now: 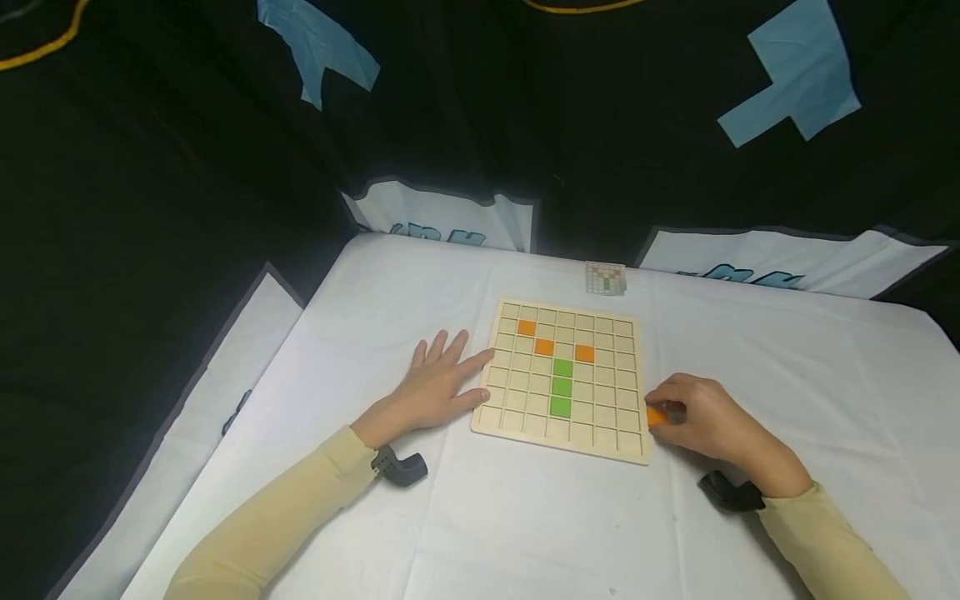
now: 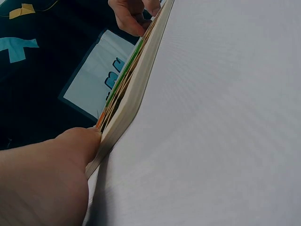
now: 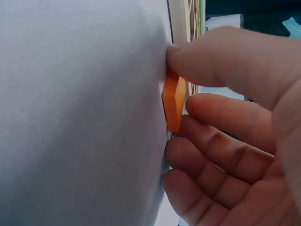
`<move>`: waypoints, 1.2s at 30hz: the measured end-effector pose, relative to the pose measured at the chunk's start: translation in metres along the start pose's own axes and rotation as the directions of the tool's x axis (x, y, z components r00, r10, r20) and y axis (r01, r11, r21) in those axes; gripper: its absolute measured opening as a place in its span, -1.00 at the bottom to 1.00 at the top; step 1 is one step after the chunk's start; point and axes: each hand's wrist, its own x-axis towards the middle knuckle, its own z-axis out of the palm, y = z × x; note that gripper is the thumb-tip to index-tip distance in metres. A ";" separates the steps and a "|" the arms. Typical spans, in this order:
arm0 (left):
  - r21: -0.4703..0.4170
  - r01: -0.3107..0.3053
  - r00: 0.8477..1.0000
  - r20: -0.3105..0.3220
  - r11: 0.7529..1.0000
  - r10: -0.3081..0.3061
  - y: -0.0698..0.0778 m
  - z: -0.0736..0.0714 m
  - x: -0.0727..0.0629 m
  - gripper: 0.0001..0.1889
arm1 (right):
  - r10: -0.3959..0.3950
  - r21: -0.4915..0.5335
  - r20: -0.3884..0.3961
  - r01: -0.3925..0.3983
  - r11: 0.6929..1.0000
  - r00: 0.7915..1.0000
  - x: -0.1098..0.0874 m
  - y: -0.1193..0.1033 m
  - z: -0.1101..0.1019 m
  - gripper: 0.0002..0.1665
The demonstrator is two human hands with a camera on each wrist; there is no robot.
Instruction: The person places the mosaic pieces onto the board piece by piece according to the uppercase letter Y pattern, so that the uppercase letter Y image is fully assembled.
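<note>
A pale wooden grid board [image 1: 525, 400] lies on the white cloth, slightly turned. Set in its squares are three orange tiles [image 1: 544, 347] and a column of three green tiles [image 1: 561, 387]. My left hand [image 1: 431, 387] lies spread at the board's left side, thumb and index fingertip on its edge. Beside the board's right edge, my right hand [image 1: 697, 417] pinches another orange tile [image 3: 174, 101] between thumb and fingers, close over the cloth. In the left wrist view the board's side [image 2: 136, 89] shows edge-on, with the left thumb against it.
A small card [image 1: 605, 279] printed with a similar grid pattern lies behind the board, near the table's far edge. Dark cloth [image 1: 480, 108] with blue patches hangs beyond the table. Each wrist wears a black camera mount [image 1: 401, 468].
</note>
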 end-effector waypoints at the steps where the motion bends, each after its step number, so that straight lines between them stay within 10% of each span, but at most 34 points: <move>1: 0.000 0.000 1.000 0.001 1.000 0.000 0.000 0.000 0.000 -0.29 | -0.003 -0.001 -0.001 0.003 1.000 1.000 0.000 0.000 0.000 -0.63; 36: 0.001 -0.002 1.000 -0.004 1.000 0.002 0.003 -0.003 -0.002 -0.30 | -0.028 0.015 -0.041 0.029 0.999 0.999 0.000 0.007 0.003 -0.71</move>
